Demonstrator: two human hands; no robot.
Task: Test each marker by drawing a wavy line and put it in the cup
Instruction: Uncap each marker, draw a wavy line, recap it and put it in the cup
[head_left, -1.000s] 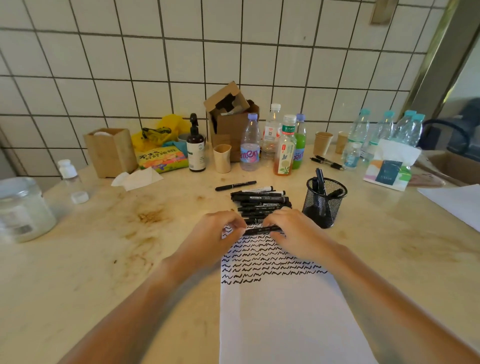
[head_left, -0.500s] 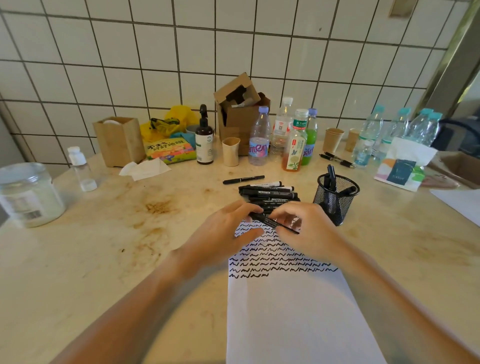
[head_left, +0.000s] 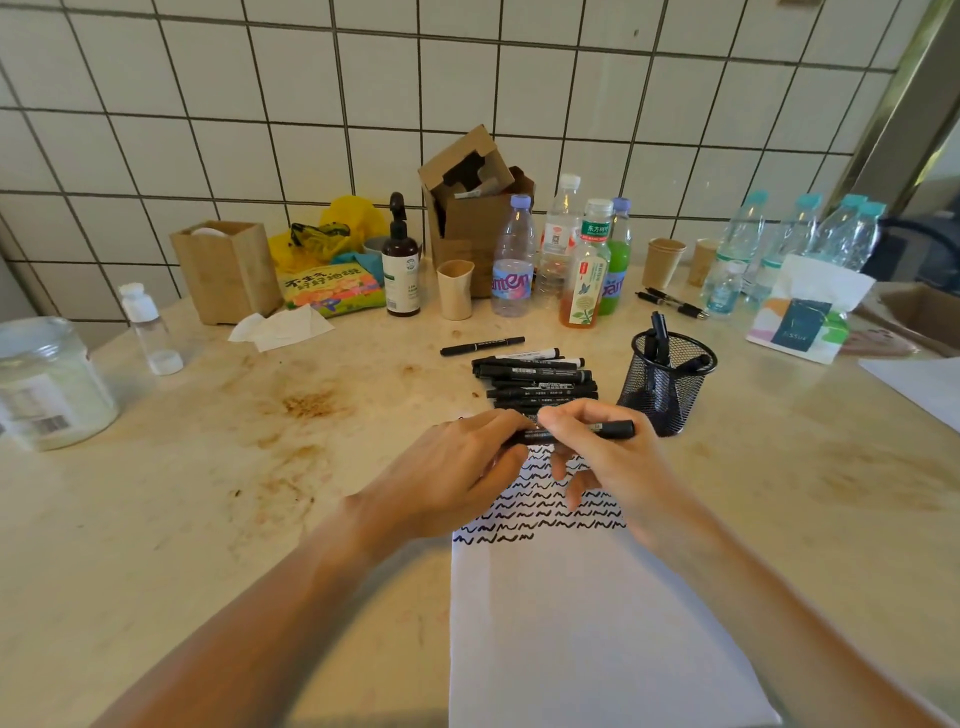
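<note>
Both hands are on one black marker right now, holding it level just above the top edge of the paper. The left hand has its fingers curled around the marker's left end, and the right hand pinches the middle between thumb and fingers, so the right end with its cap sticks out past the right hand toward the cup. The marker runs pretty much left to right, a touch in front of the knuckles from the head view.

The paper already has several rows of black wavy lines across its upper part, partly hidden under the two hands; the lower part is blank.

Just behind the hands sits a pile of black markers lying sideways on the surface, with one loose marker a bit further back on its own. The black mesh cup stands just to the right of that pile, near the right hand, and a few markers are standing in it already.

Further back along the tiled wall there's a row of drink bottles, a cardboard box and some paper cups.
</note>
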